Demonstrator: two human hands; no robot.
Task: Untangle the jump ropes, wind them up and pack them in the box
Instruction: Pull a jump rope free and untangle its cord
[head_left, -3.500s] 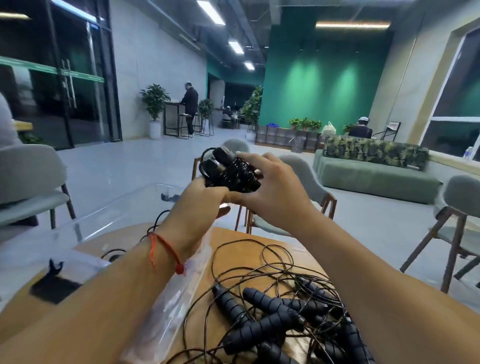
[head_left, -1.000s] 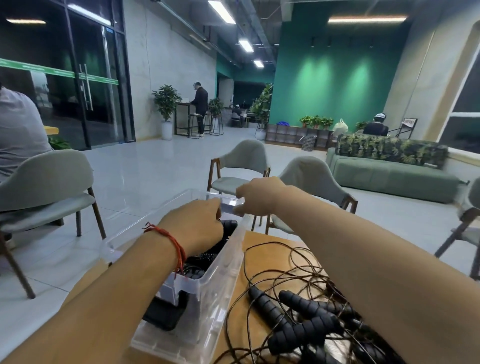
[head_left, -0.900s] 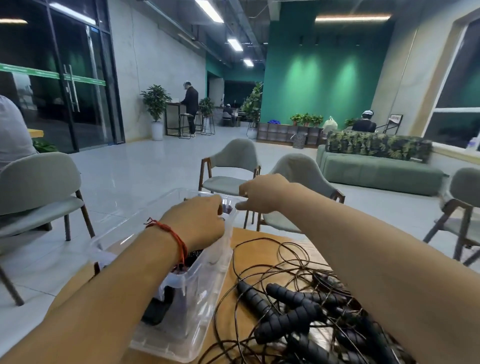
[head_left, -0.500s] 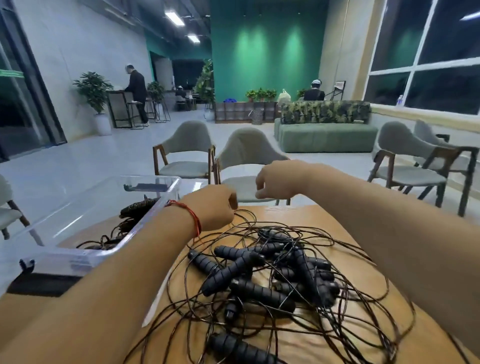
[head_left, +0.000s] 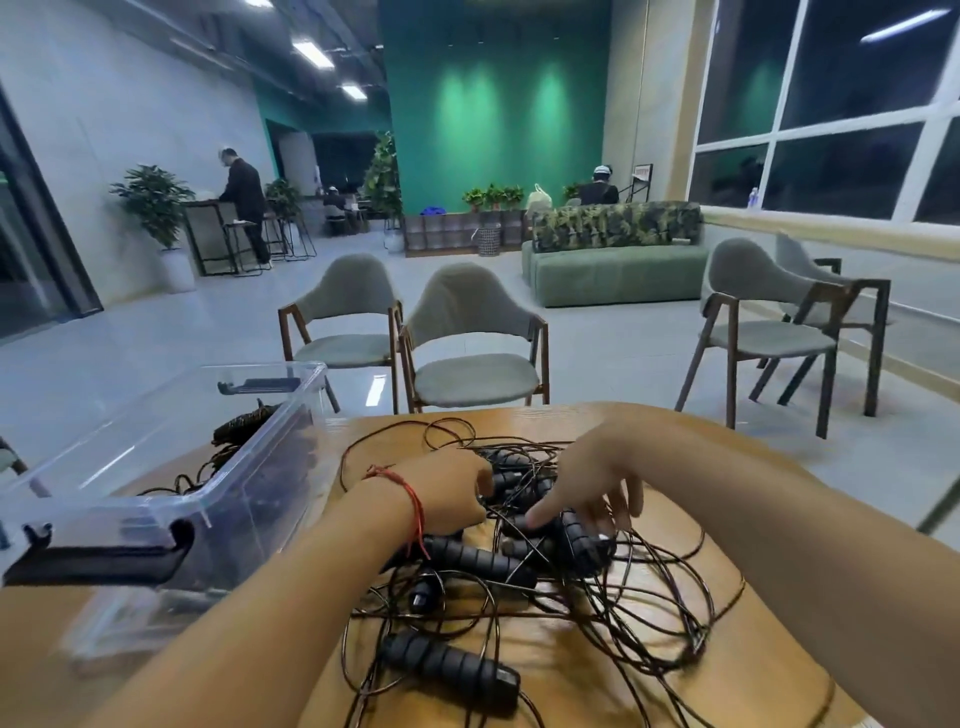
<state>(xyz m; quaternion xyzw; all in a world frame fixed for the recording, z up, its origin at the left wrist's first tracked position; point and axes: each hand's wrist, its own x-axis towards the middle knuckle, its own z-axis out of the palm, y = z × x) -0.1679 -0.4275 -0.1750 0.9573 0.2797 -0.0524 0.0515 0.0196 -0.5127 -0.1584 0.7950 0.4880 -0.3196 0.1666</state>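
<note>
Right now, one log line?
left hand: in tangled ropes, grip unclear | right hand: open, on handles | box: wound rope inside

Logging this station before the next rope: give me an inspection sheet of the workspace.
Surface: wooden table, largely under ropes.
Job's things: tangled jump ropes heaped mid-table; clear box at left, open, a wound rope inside.
Clutter: nothing seen.
Hands: left hand has curled fingers buried in the heap, grip unclear; right hand has fingers spread over the handles.
Cables: only the ropes' own cords, looping across the table.
Surroundings: grey chairs, green sofa, people far behind.
</note>
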